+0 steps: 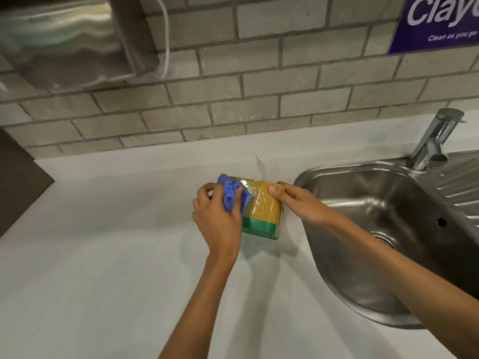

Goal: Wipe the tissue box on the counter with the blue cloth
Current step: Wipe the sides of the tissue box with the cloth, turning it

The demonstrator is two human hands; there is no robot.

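Observation:
The tissue box (261, 208) is yellow with a green band, wrapped in shiny plastic, and stands on the white counter (103, 242) just left of the sink. A white tissue sticks up behind its top. My left hand (217, 218) grips the bunched blue cloth (232, 194) and presses it against the box's upper left side. My right hand (298, 202) holds the box's upper right edge, thumb on the front face. The box's left face is hidden by my left hand.
A steel sink (375, 229) with a drain and a chrome tap (435, 141) lies to the right. A steel wall dispenser (70, 40) hangs upper left on the brick-tile wall. A blue sign (440, 24) is upper right. A dark panel (18, 185) borders the counter's left.

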